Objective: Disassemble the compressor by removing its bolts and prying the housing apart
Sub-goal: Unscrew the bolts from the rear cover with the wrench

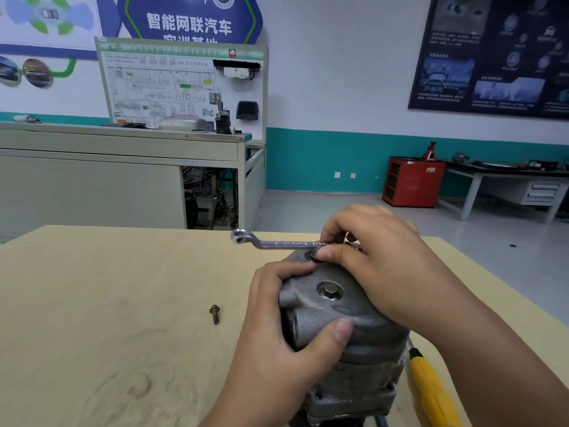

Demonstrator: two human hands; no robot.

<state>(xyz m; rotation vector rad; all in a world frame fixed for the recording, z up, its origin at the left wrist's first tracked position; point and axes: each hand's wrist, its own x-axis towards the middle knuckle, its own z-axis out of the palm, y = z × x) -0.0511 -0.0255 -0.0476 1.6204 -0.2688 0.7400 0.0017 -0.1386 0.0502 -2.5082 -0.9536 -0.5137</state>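
Now, with the left hand [277, 334] curled round the compressor [338, 303] standing on the table [92, 303] and the right hand [378, 266] pinching the wrench [277, 243] across its top, a slipping wrench could tip the housing.

On one wooden table [92, 303]: one grey compressor [369, 337], one ring spanner [277, 243], one loose bolt [214, 314] and one yellow-handled screwdriver [431, 389]. Two hands are in shot, a left hand [277, 334] and a right hand [388, 272]. One red cabinet [412, 183] stands by the far wall.
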